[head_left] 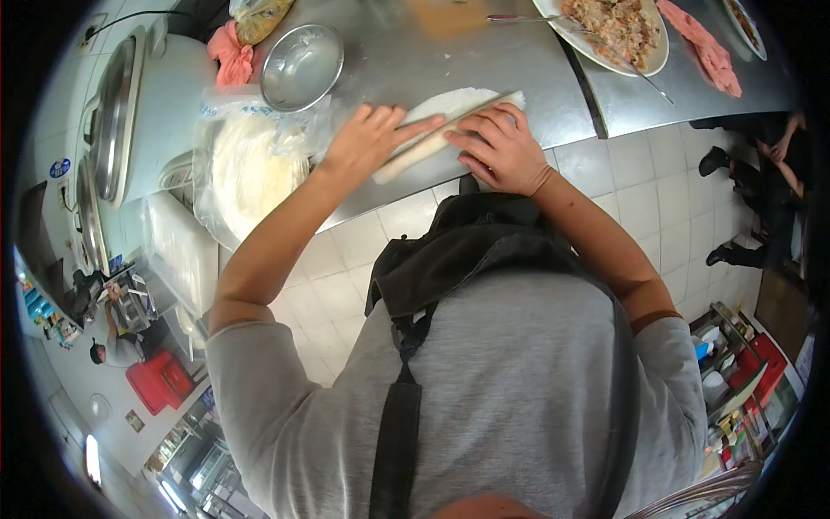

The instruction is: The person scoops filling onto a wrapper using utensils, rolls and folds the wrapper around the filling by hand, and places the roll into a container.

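On the steel table (389,52), near its front edge, lies a long pale roll (399,164), partly wrapped in a thin white wrapper sheet (458,98). My left hand (367,138) grips the roll's left part, thumb stretched along it and fingers bent over the far side. Over the right part, the fingers of my right hand (501,147) curve with the thumb nearer to me. What is inside the roll is hidden. Left of my left hand sits a stack of round white wrappers (251,169) in an open plastic bag (207,195).
A metal bowl (303,69) stands behind the wrapper stack. At the back right is a white plate (553,16) of chopped filling (618,30) with a spoon. Pink cloths (705,52) lie on the table. Other people (769,182) are at the right and far left.
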### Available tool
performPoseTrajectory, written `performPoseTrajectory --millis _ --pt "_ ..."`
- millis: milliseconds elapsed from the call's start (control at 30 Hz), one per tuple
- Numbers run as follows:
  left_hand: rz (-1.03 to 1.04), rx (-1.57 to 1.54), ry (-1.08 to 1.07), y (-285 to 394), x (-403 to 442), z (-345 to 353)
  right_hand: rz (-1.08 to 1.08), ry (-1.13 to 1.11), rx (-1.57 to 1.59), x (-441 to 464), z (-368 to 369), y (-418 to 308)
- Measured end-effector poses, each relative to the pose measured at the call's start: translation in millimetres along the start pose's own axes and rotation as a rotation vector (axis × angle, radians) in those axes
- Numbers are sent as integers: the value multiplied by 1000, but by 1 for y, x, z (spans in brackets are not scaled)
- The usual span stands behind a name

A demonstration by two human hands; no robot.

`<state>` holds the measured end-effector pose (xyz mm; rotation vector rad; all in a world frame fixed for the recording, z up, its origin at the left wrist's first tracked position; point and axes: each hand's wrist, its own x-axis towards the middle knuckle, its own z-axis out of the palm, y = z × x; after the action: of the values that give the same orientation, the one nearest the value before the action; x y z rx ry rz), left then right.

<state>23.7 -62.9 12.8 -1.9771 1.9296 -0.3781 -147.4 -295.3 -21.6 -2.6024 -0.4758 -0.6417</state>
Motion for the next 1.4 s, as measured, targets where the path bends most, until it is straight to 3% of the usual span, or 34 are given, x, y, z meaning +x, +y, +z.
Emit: performPoseTrajectory --millis 67,167,400,500,567,700,833,933,1000,1133,1200,1233,1300,1400 --pt "-123 66 -190 -4 -7 -9 -3 -1 -1 0 -1 -1" --pt "-104 113 -49 2 -25 2 -9 -7 -20 1 -2 1" --pt "-156 -25 -206 21 -103 -10 32 -30 2 3 -5 0" --pt "-276 -122 -112 20 -106 -25 15 -53 66 9 -3 11" --pt "-591 -413 196 31 -83 -30 4 -50 97 14 -5 16" --pt "-696 -860 478 62 -13 -35 -21 -20 166 23 -1 25" --pt "-709 -888 471 69 8 -22 -32 -16 196 31 2 33" --pt "-812 -971 442 65 10 -19 4 -47 192 38 1 34" --pt "-992 -1196 386 60 11 -20 61 -50 101 46 3 35" --pt "-884 -908 398 47 12 -12 95 -69 0 65 7 36" --pt "-810 -615 478 46 22 -22 176 -76 -47 75 12 36" --pt "-811 -616 478 49 26 -22 176 -77 -47 80 12 37" --pt "-806 -928 488 53 34 -22 194 -113 -88 87 11 39" --pt "-849 -1034 499 50 39 -10 157 -66 -80 93 17 48"
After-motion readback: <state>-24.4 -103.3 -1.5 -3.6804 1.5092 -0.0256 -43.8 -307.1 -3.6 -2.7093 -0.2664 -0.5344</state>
